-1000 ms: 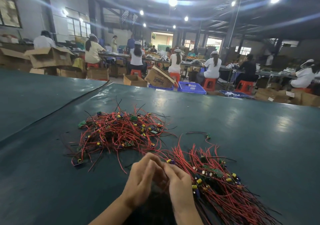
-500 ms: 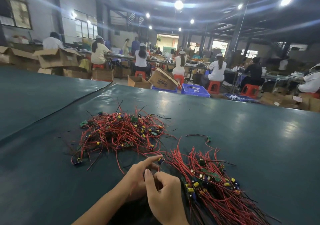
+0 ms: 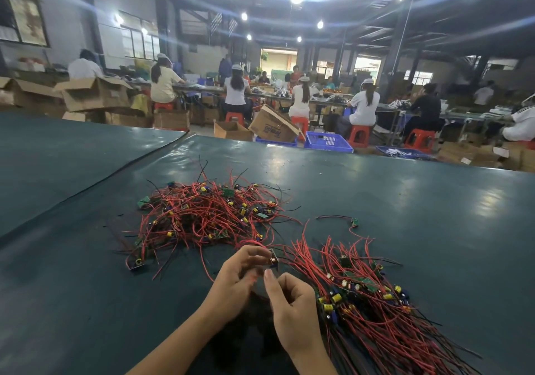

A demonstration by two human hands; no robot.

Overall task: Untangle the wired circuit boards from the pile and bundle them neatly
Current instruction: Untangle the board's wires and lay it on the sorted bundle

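Your table (image 3: pixel 405 215) is dark teal, glossy. Far-left pile (image 3: pixel 208 215): red + black wires, green PCBs, yellow caps, blue bits. Near-right bundle (image 3: pixel 376 311): same colours. The board (image 3: pixel 273 260) pinched in your left hand (image 3: pixel 237 279) shows a copper-brown coil. Bkgd: blue basket (image 3: pixel 328 141), orange-red stools (image 3: pixel 359 136), brown cardboard boxes (image 3: pixel 272 127).

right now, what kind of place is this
Likely an electronics assembly workshop: rows of workers on red stools, open cardboard boxes, and piles of red-wired circuit boards on this green table.
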